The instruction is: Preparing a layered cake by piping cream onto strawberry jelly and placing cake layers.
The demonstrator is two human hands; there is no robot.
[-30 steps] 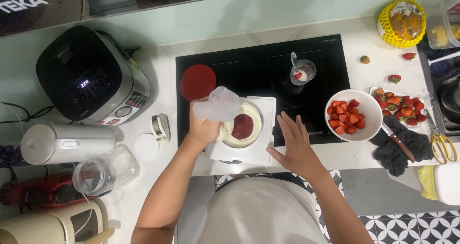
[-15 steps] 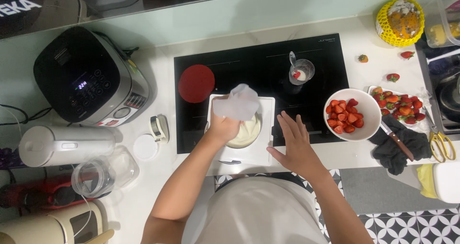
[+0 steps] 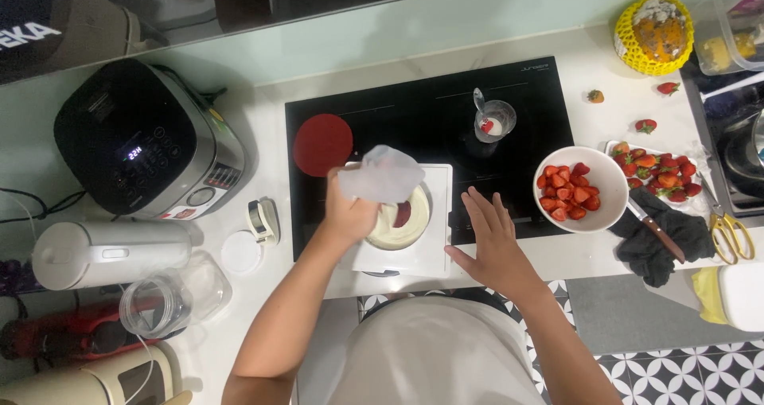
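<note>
Your left hand [image 3: 348, 216] is closed around a white piping bag [image 3: 382, 174], squeezing it over a round cake layer [image 3: 395, 223]. Your right hand [image 3: 491, 242] holds nothing; its fingers are spread flat, resting on the counter's front edge just right of the white square board [image 3: 434, 250] that carries the layer.

Take that board as the landmark, from largest thing to smallest. It sits on the front part of a black induction hob [image 3: 430, 110]. Well to its left stands a black-topped multicooker [image 3: 143, 146], and below that a white jug appliance [image 3: 107, 254] lying on its side. Right of the board is a white bowl of cut strawberries [image 3: 579, 188], then a tray of whole strawberries [image 3: 660, 169] beyond it. Up and left of the board lies a red disc [image 3: 322, 144]; up and right, a small glass with a spoon [image 3: 495, 121]. A knife [image 3: 654, 228] rests on a dark cloth far right.

Most of the layer looks covered in cream; a dark red patch remains bare near the bag's tip. By the look of it, the spreading is nearly finished, while the cut strawberries sit unused in their bowl.
</note>
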